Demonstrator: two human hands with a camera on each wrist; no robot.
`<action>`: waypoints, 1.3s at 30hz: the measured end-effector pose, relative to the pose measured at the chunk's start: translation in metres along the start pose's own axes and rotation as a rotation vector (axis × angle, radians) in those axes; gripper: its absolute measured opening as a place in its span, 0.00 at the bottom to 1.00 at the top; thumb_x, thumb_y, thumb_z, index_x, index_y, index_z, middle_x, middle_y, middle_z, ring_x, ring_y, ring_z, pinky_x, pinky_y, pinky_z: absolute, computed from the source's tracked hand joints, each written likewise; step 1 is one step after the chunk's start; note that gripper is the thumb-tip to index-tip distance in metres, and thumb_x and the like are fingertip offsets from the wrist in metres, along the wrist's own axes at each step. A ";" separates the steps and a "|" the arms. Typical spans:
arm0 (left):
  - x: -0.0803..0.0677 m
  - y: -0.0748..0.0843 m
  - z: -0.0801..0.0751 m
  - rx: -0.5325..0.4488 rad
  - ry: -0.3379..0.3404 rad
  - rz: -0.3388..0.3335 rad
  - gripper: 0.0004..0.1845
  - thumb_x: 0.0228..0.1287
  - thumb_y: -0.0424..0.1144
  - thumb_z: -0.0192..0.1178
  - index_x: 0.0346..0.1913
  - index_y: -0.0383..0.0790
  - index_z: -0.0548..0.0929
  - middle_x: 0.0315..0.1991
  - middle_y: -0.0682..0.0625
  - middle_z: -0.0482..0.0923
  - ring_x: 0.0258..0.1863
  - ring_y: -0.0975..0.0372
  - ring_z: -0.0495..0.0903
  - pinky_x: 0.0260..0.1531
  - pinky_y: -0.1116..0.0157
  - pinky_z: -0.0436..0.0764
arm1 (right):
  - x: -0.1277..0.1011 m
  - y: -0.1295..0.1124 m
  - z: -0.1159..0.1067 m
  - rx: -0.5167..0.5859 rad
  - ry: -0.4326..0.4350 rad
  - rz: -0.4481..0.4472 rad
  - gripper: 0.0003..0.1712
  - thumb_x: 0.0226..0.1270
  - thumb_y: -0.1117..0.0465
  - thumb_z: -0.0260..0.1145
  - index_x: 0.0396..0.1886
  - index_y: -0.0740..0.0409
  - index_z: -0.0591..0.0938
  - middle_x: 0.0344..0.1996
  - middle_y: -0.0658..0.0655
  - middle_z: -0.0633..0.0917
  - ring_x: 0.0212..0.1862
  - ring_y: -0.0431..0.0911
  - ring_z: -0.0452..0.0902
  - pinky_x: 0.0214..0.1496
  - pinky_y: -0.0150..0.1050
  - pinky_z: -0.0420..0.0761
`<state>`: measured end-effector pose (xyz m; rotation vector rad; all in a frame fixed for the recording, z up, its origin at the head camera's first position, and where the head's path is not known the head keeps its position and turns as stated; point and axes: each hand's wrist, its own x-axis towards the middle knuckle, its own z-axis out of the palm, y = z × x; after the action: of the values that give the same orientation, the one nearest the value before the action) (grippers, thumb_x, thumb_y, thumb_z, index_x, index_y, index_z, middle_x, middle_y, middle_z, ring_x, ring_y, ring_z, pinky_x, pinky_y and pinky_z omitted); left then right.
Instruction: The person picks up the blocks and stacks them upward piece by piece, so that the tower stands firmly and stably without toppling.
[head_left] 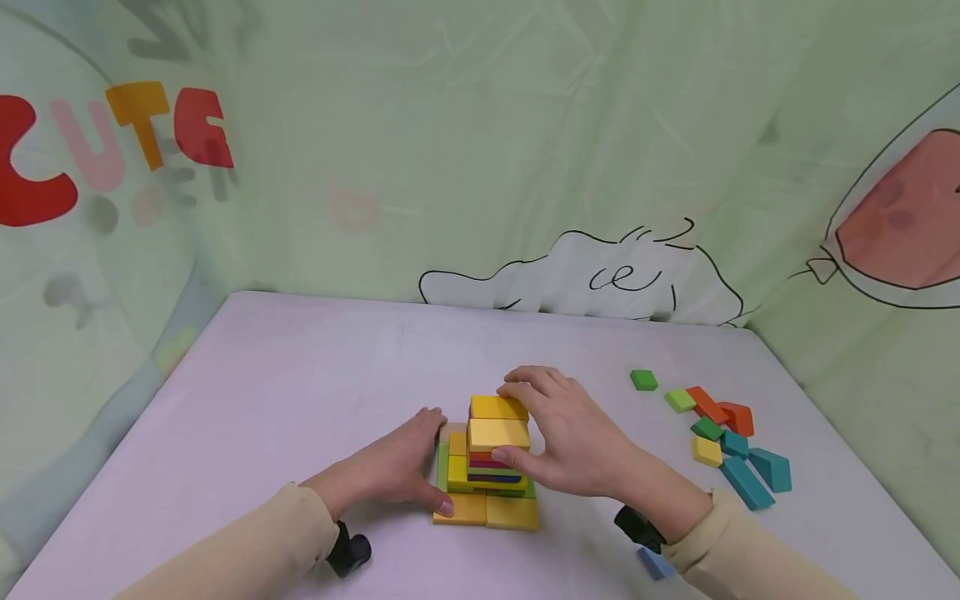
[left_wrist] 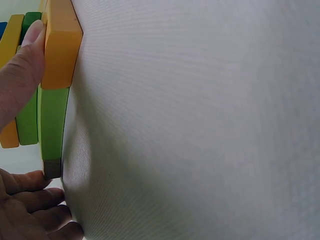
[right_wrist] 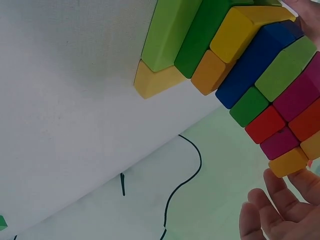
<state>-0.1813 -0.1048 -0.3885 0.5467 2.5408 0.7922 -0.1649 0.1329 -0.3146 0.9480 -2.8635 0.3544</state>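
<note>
A stack of flat coloured blocks (head_left: 487,479) stands on the pale table (head_left: 300,392), yellow and orange at its base, green, blue and red layers above. My right hand (head_left: 517,421) grips the top yellow block (head_left: 498,433), fingers curled over a second yellow block (head_left: 498,407) behind it and thumb on the near side. My left hand (head_left: 438,460) lies flat against the stack's left side. Its thumb (left_wrist: 20,75) touches the orange base block (left_wrist: 60,45) beside a green block (left_wrist: 52,125). In the right wrist view the stack (right_wrist: 250,65) is close, with fingers (right_wrist: 272,210) by its top.
Several loose blocks (head_left: 720,433) in green, orange, yellow and teal lie at the right of the table. One blue block (head_left: 656,562) sits by my right wrist. A green printed curtain (head_left: 480,150) hangs close behind the table and along its sides.
</note>
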 end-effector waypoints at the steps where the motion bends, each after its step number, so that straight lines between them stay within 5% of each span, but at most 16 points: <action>1: 0.000 0.000 0.000 0.000 -0.002 0.000 0.63 0.43 0.55 0.83 0.78 0.32 0.59 0.81 0.35 0.54 0.81 0.45 0.53 0.79 0.45 0.59 | -0.001 0.000 0.000 0.004 0.004 -0.003 0.34 0.63 0.43 0.73 0.62 0.57 0.79 0.63 0.57 0.78 0.68 0.55 0.71 0.67 0.61 0.77; 10: 0.001 -0.001 0.001 0.019 -0.009 -0.003 0.62 0.45 0.56 0.82 0.78 0.33 0.59 0.81 0.36 0.54 0.82 0.45 0.52 0.80 0.46 0.57 | -0.010 0.009 -0.005 0.034 0.060 0.000 0.35 0.67 0.43 0.70 0.66 0.59 0.78 0.64 0.58 0.78 0.67 0.56 0.73 0.66 0.62 0.76; 29: 0.002 0.000 0.001 0.019 -0.005 0.002 0.61 0.45 0.56 0.82 0.77 0.33 0.59 0.80 0.36 0.55 0.82 0.45 0.52 0.80 0.45 0.58 | -0.024 0.018 -0.006 0.048 0.021 0.110 0.33 0.68 0.42 0.70 0.65 0.56 0.78 0.63 0.57 0.80 0.65 0.55 0.75 0.66 0.61 0.78; 33: 0.002 -0.001 0.001 0.021 -0.007 0.007 0.62 0.46 0.56 0.82 0.78 0.32 0.58 0.81 0.36 0.55 0.82 0.45 0.52 0.80 0.46 0.58 | -0.030 0.025 -0.006 0.087 -0.093 0.214 0.26 0.66 0.43 0.72 0.55 0.54 0.81 0.52 0.53 0.84 0.55 0.51 0.80 0.58 0.54 0.85; 39: 0.000 -0.001 -0.002 0.013 -0.004 0.026 0.63 0.45 0.55 0.82 0.78 0.32 0.58 0.80 0.35 0.56 0.81 0.44 0.54 0.79 0.46 0.58 | -0.037 0.037 0.015 0.194 -0.437 0.249 0.13 0.59 0.48 0.78 0.34 0.47 0.84 0.31 0.44 0.80 0.36 0.41 0.74 0.40 0.35 0.82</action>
<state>-0.1830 -0.1066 -0.3875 0.5854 2.5415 0.7838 -0.1577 0.1788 -0.3420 0.7748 -3.4145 0.5118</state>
